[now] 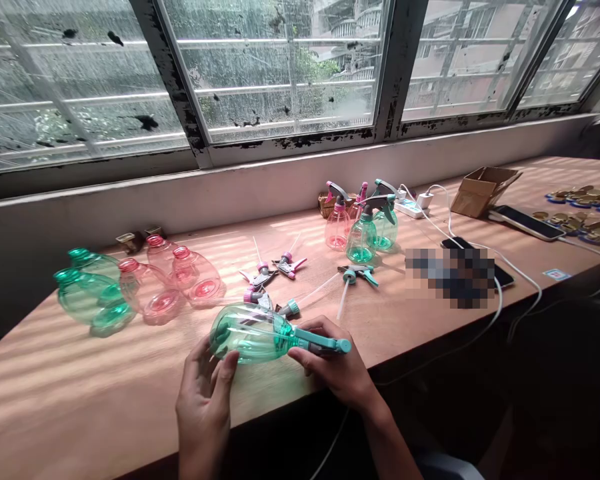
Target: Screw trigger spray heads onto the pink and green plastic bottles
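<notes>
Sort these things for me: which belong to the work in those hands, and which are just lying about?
Seem to belong:
held green spray bottle
loose spray heads
headless green bottles
headless pink bottles
standing bottles with heads fitted

Probably just lying about:
phones
white power strip
cardboard box
gold items, hard to identify

Daylight from windows (290, 73), shadow-striped table (90, 407), dim foreground

Small workshop, likely; home or factory, can't tell. Long wooden bench (105, 400) under windows (280, 73) with worn, peeling frames (174, 87); open bottles (143, 283), loose trigger heads (350, 275) and assembled sprayers (361, 240) sit on it in separate groups. Power strip (413, 209) and cardboard box (480, 195) further along same bench.
</notes>
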Demonstrator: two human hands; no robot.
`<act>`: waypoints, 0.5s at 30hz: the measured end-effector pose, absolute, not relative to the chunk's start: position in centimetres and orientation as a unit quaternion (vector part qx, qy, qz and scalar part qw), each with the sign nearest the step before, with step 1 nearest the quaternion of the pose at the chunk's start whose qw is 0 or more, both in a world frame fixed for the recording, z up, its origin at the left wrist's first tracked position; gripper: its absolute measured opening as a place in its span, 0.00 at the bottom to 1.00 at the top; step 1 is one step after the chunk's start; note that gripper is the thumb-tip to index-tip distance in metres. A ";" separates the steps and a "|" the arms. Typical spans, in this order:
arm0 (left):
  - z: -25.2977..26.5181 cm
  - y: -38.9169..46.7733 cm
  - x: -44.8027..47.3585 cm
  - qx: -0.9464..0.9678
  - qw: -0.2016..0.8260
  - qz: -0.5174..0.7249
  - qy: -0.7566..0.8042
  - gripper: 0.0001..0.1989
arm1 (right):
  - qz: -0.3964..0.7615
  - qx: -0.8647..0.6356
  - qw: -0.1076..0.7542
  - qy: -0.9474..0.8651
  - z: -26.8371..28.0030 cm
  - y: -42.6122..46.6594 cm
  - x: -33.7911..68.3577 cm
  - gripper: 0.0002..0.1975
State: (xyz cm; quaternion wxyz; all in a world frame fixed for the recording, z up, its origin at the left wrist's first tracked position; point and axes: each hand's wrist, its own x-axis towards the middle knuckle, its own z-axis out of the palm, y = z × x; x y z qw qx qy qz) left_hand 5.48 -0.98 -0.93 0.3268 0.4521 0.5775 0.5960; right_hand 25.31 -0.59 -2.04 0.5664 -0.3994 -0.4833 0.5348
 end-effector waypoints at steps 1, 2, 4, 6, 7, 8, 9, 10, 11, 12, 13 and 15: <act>-0.9 -1.0 5.4 0.453 0.332 0.603 0.567 0.32 | 0.536 -0.396 0.570 -0.480 -2.0 -0.6 25.3 0.19; -0.8 -1.0 5.4 0.454 0.337 0.609 0.555 0.34 | 0.537 -0.392 0.575 -0.476 -2.0 -0.6 25.3 0.19; -0.8 -1.1 5.3 0.461 0.347 0.617 0.535 0.38 | 0.540 -0.384 0.582 -0.471 -2.1 -0.6 25.4 0.17; -0.9 -1.2 5.3 0.479 0.357 0.606 0.526 0.38 | 0.543 -0.378 0.588 -0.465 -2.2 -0.5 25.4 0.17; -0.9 -1.3 5.3 0.488 0.360 0.596 0.526 0.37 | 0.544 -0.376 0.590 -0.463 -2.2 -0.5 25.4 0.17; -0.9 -1.3 5.4 0.495 0.363 0.587 0.528 0.35 | 0.544 -0.375 0.593 -0.461 -2.3 -0.5 25.4 0.17; -0.9 -1.4 5.4 0.499 0.362 0.581 0.532 0.34 | 0.543 -0.376 0.594 -0.460 -2.3 -0.5 25.4 0.17; -0.9 -1.5 5.5 0.499 0.360 0.578 0.536 0.34 | 0.542 -0.378 0.592 -0.461 -2.2 -0.5 25.3 0.17; -0.9 -1.5 5.5 0.497 0.354 0.579 0.540 0.33 | 0.542 -0.382 0.588 -0.464 -2.2 -0.5 25.3 0.18; -0.9 -1.5 5.5 0.494 0.347 0.582 0.545 0.33 | 0.541 -0.387 0.581 -0.469 -2.1 -0.6 25.4 0.18; -0.9 -1.5 5.5 0.488 0.339 0.587 0.550 0.32 | 0.541 -0.392 0.574 -0.474 -2.0 -0.6 25.4 0.18; -1.0 -1.4 5.4 0.473 0.327 0.596 0.561 0.31 | 0.540 -0.398 0.561 -0.485 -2.0 -0.6 25.4 0.18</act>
